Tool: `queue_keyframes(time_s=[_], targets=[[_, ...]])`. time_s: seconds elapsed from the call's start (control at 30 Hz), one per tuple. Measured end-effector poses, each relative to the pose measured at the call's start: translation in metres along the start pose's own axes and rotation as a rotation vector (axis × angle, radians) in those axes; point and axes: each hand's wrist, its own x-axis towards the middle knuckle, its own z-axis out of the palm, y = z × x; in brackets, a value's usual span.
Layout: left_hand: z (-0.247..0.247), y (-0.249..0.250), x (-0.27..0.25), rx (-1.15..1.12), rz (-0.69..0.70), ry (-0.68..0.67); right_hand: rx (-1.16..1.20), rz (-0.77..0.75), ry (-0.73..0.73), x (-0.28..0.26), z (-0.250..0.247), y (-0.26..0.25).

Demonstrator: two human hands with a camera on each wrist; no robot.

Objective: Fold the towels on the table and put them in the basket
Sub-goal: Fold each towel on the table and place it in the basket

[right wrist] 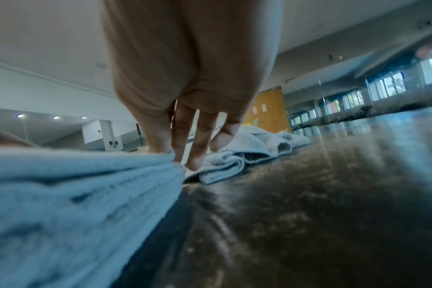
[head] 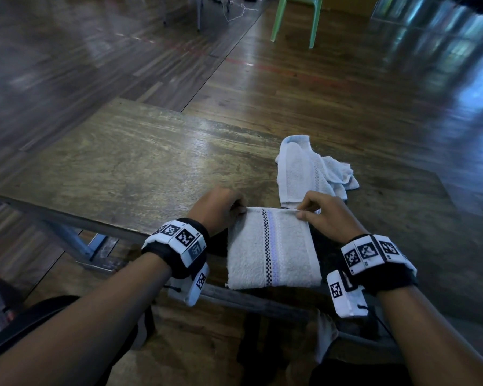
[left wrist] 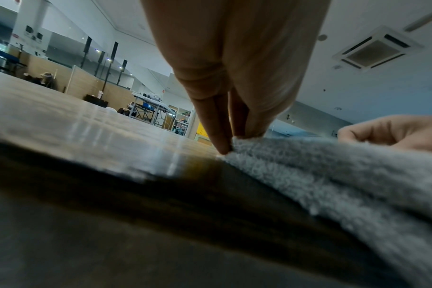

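A white towel (head: 272, 249) with a checked stripe lies folded at the near edge of the wooden table (head: 129, 162), partly over the edge. My left hand (head: 221, 208) pinches its far left corner, and the left wrist view shows the fingertips (left wrist: 226, 145) closed on the towel (left wrist: 333, 175). My right hand (head: 321, 214) pinches the far right corner; thumb and fingers (right wrist: 178, 154) hold the towel's edge (right wrist: 86, 185). A second white towel (head: 310, 169) lies crumpled just beyond, also visible as a crumpled towel (right wrist: 249, 150) in the right wrist view. No basket is in view.
The table's left and far parts show bare wood. A green plastic chair (head: 296, 18) stands on the wooden floor beyond the table. A metal table frame (head: 76, 246) shows under the near left edge.
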Motion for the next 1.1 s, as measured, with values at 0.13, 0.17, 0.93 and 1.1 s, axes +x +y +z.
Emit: queue_keyframes(time_s=[0.13,0.17,0.93,1.1], targets=[[-0.003,0.000,0.000,-0.068,-0.026,0.036,0.060,0.006,0.048,0.002,0.003,-0.001],[-0.003,0.001,0.000,-0.071,-0.034,0.034,0.060,0.002,0.054,0.003,0.005,-0.001],[0.042,0.067,-0.055,0.251,-0.114,-0.179,-0.394,0.056,-0.091,-0.052,0.038,-0.029],[0.055,0.056,-0.049,0.244,-0.112,-0.132,-0.394,0.130,-0.104,-0.048,0.053,-0.025]])
